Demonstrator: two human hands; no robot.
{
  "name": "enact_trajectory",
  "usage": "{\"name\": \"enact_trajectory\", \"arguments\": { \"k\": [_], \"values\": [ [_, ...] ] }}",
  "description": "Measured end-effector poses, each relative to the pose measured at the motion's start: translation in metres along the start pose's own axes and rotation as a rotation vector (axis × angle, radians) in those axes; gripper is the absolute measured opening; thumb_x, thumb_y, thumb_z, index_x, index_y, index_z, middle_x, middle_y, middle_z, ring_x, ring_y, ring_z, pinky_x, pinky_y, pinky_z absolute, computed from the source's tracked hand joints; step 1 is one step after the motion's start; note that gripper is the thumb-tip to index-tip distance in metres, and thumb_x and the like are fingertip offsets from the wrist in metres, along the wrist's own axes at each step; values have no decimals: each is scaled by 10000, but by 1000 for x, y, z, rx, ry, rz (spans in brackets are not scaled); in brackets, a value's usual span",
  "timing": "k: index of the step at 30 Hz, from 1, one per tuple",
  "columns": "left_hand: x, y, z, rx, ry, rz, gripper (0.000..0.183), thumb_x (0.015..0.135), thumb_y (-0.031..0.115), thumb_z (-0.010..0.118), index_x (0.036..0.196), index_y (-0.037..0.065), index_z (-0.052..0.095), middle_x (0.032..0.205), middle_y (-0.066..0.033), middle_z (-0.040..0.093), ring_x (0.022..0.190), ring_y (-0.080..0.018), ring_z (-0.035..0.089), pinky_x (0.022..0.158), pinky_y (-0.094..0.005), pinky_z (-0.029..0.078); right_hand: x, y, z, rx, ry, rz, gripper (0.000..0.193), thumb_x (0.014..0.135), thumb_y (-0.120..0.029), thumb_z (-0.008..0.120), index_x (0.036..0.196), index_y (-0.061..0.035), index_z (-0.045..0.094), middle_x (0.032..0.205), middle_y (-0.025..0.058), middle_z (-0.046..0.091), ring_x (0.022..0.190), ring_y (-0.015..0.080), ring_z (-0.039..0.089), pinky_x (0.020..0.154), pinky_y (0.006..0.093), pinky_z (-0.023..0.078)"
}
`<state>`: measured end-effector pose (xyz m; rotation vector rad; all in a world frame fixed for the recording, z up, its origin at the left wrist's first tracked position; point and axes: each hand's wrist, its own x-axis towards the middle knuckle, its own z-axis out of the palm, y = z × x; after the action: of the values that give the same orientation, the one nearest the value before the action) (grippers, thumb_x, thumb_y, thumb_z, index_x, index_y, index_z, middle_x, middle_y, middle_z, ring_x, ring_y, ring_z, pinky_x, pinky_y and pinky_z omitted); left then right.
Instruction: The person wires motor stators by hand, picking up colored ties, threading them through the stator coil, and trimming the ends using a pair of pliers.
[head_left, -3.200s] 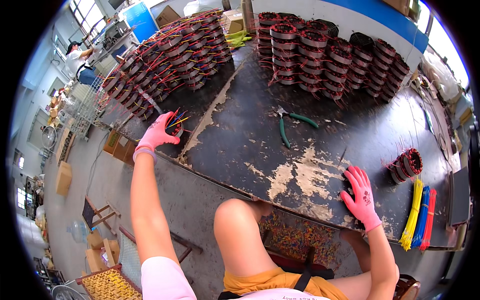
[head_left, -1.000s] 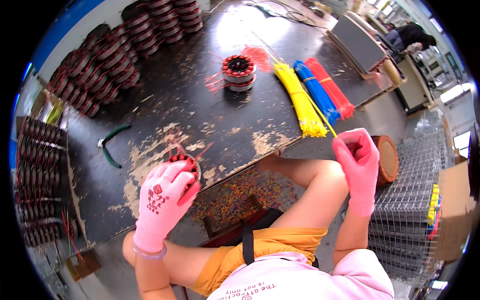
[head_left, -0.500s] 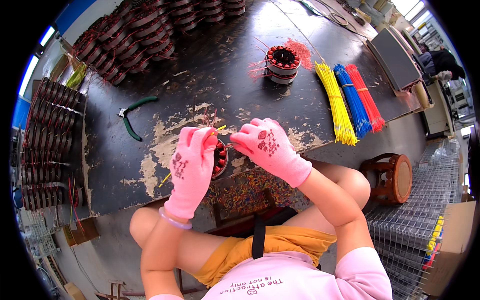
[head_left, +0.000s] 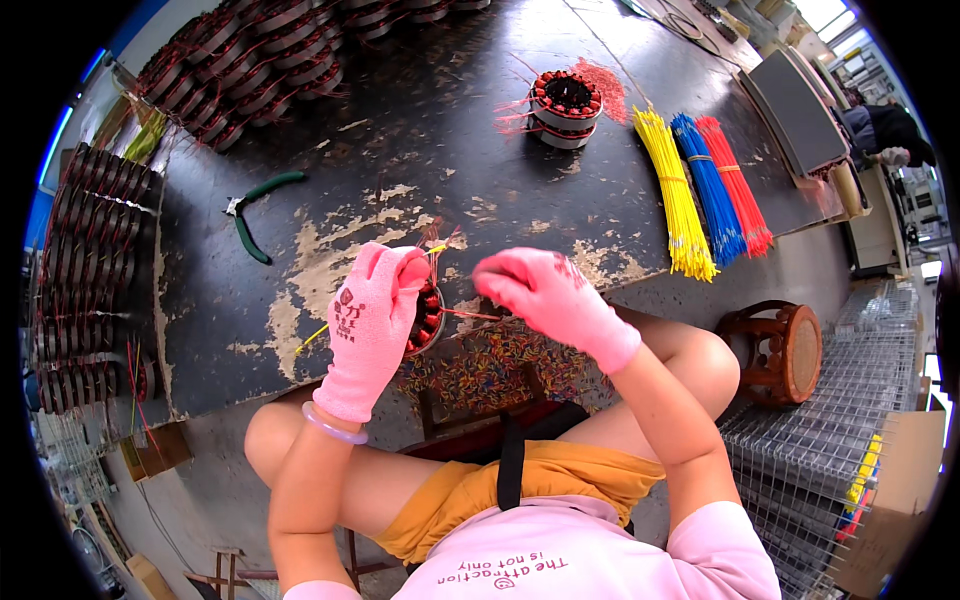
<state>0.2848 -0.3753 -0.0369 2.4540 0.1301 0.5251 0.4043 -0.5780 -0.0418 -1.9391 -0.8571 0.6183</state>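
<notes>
My left hand, in a pink glove, pinches a yellow lead wire. One end of the wire sticks out at the lower left and its other end shows beside red copper wires above the fingertips. Partly hidden behind this hand, a motor stator with red windings sits at the table's near edge. To its right is my right hand, also gloved in pink, its fingers curled together and slightly blurred. Whatever it may hold is hidden. A reddish wire runs from the stator rightward below that hand.
Another stator stands farther back beside a pile of red scraps. Yellow, blue and red wire bundles lie right. Green-handled cutters rest left. Stacked stators fill the far left; a wooden stool stands right.
My right hand has drawn away to the right from the left fingertips, and a reddish wire now shows between stator and hand. The left hand stays near the stator with the yellow wire.
</notes>
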Motion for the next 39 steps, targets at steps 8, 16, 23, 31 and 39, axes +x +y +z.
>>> {"name": "enact_trajectory", "arguments": {
  "k": [8, 16, 23, 31, 39],
  "values": [
    [1, 1, 15, -212, -17, 13, 311, 964, 45, 589, 1275, 56, 605, 1083, -154, 595, 936, -348, 650, 785, -400, 533, 76, 23, 18, 572, -454, 304, 222, 965, -236, 688, 1072, -42, 708, 872, -11, 676, 706, 65, 574, 626, 226, 469],
    [-3, -3, 18, -307, -43, -33, 308, 919, -21, 640, 1219, 42, 607, 1077, -148, 587, 928, -330, 664, 778, -398, 547, 9, -15, 16, 476, -38, 316, 159, 1007, -143, 614, 1063, -9, 680, 914, 45, 717, 761, 119, 703, 653, 270, 534],
    [0, -1, 15, -234, -84, 2, 190, 892, 11, 697, 1077, 43, 664, 1047, -131, 587, 900, -319, 659, 756, -384, 548, -15, -7, 23, -186, 300, -219, 158, 895, 22, 691, 1043, -30, 714, 977, 95, 716, 851, 189, 708, 709, 301, 553],
    [2, 11, 5, -109, -126, 70, 149, 890, 78, 712, 1030, 59, 666, 1044, -113, 621, 886, -326, 673, 728, -397, 548, 0, -11, 13, -59, 194, -222, 148, 903, -97, 707, 1045, -62, 684, 1003, 125, 690, 894, 313, 686, 764, 371, 545],
    [4, 10, 11, -106, -162, 73, 152, 911, 95, 696, 1050, 41, 666, 1059, -124, 655, 941, -333, 674, 787, -409, 544, 4, -19, 2, 47, 84, -80, 152, 926, -112, 694, 1055, -33, 679, 911, 146, 702, 822, 284, 693, 740, 347, 537]
  ]
}}
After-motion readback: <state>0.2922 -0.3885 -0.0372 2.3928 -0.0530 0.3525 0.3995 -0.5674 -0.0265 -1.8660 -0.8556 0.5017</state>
